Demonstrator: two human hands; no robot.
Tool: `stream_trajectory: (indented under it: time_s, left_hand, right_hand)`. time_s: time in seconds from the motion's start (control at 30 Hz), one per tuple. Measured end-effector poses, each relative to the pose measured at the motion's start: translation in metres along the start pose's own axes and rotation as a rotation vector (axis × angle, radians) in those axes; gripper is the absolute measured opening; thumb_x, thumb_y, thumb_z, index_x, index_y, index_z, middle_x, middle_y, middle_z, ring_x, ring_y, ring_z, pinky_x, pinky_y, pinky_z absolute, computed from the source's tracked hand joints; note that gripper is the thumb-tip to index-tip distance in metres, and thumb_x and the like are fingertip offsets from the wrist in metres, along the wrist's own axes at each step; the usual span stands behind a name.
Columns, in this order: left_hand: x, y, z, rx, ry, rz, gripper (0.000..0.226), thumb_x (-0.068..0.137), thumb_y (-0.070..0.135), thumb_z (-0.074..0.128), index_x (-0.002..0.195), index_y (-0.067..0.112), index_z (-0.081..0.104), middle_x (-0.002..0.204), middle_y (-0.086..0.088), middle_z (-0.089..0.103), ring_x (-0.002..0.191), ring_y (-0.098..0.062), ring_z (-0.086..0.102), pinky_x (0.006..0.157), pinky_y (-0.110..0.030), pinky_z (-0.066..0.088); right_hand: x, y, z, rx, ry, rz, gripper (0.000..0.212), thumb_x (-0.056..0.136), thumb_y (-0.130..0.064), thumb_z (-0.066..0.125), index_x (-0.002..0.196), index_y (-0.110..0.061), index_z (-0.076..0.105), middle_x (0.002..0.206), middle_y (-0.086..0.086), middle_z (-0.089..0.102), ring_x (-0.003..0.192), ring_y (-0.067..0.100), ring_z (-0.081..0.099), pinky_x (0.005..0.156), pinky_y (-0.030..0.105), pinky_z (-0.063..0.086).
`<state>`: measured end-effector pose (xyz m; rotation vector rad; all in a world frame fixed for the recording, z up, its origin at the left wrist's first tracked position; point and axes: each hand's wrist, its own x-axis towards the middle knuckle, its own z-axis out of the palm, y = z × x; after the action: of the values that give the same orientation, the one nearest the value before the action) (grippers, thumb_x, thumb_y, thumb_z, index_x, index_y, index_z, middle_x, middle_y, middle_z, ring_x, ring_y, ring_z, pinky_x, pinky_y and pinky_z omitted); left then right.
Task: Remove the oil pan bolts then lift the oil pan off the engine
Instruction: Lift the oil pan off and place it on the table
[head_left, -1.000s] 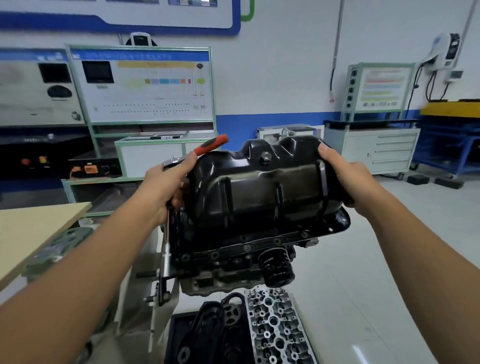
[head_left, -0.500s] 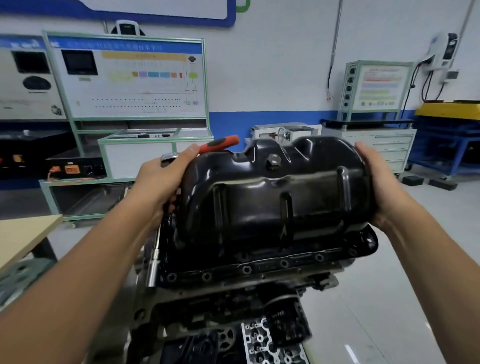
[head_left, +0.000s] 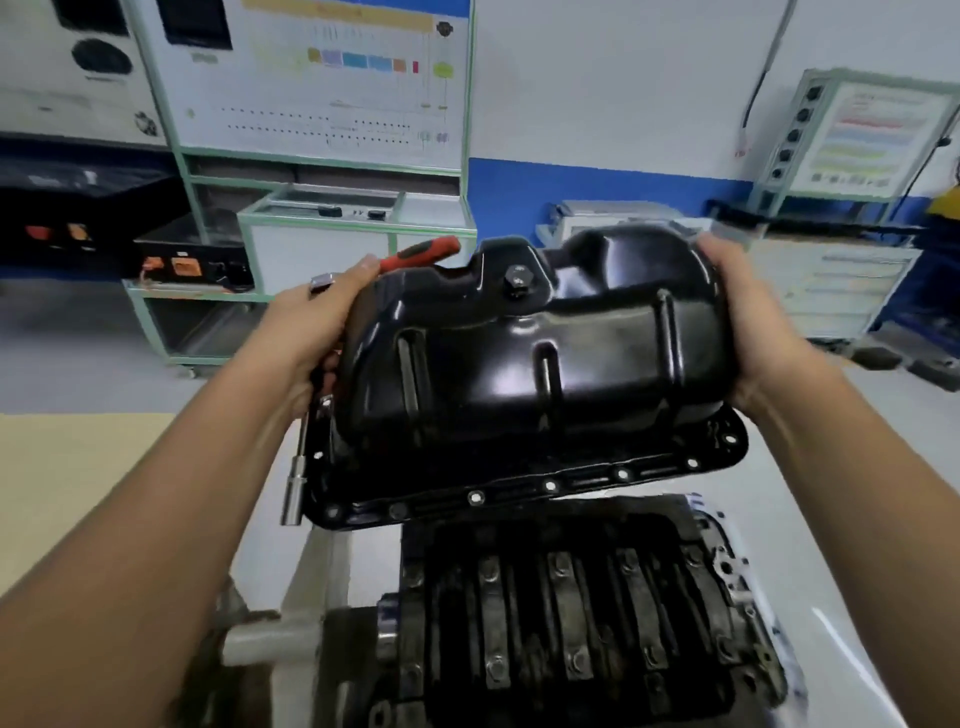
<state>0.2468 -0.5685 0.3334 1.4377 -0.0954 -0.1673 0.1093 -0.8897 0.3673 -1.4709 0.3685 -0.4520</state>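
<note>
**Oil pan clear of the block; set-down outstanding**

Evidently the removal is all but finished. Nearest the camera, the engine (head_left: 582, 613) sits on its stand with the crankcase open upward: bearing caps and their bolts are exposed, and nothing covers the mating face. No pan bolts can be seen standing in the visible edge of the block, though blur along that edge prevents a firm count.

Above it, the oil pan (head_left: 524, 364) is held in the air, apart from the block, with a plain gap between its flange and the engine. The flange bolt holes along the near edge show light through them, so I judge the bolts to be out. The drain plug (head_left: 517, 278) is fitted at the top of the pan.

The left hand (head_left: 317, 322) grips the pan's left end, thumb over the top; the same hand also holds a socket wrench (head_left: 304, 447), its red handle (head_left: 421, 254) projecting behind and its socket hanging down beside the flange. The right hand (head_left: 753, 322) clasps the right end, fingers curled behind the pan and out of sight.

Farther off stand training panels, a cabinet and a workbench.

Remaining, in my judgement: carry the pan clear and put it down. Holding tool and pan together weakens the left grip.
</note>
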Motion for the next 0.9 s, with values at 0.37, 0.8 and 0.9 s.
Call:
stream_trajectory:
  time_s: [0.37,0.8,0.9]
  left_hand:
    - [-0.028,0.044,-0.281,0.044,0.435,-0.11,0.053,0.056,0.068,0.081,0.088,0.026,0.081,0.091,-0.01,0.08,0.074,-0.021,0.075,0.062,-0.035,0.061]
    - [-0.163,-0.059,-0.608,0.025,0.918,-0.333,0.066,0.063,0.079,0.075,0.101,0.025,0.072,0.089,0.0,0.079,0.078,-0.025,0.077,0.064,-0.046,0.06]
    - [-0.168,-0.094,-0.639,-0.014,0.975,-0.327,0.063,0.062,0.077,0.078,0.098,0.026,0.073,0.089,0.003,0.079,0.085,-0.024,0.077,0.073,-0.046,0.061]
  right_hand:
    - [-0.011,0.009,0.306,0.039,-0.334,0.186,0.064,0.079,-0.058,0.071,0.125,-0.015,0.074,0.12,0.014,0.075,0.108,0.032,0.072,0.095,0.05,0.058]
    - [-0.131,0.15,0.633,-0.196,-0.697,0.374,0.057,0.076,-0.068,0.067,0.096,-0.017,0.082,0.102,0.017,0.077,0.101,0.039,0.074,0.1,0.059,0.054]
    - [-0.143,0.186,0.666,-0.229,-0.712,0.415,0.056,0.072,-0.068,0.07,0.093,-0.017,0.082,0.099,0.017,0.076,0.105,0.043,0.072,0.101,0.062,0.053]
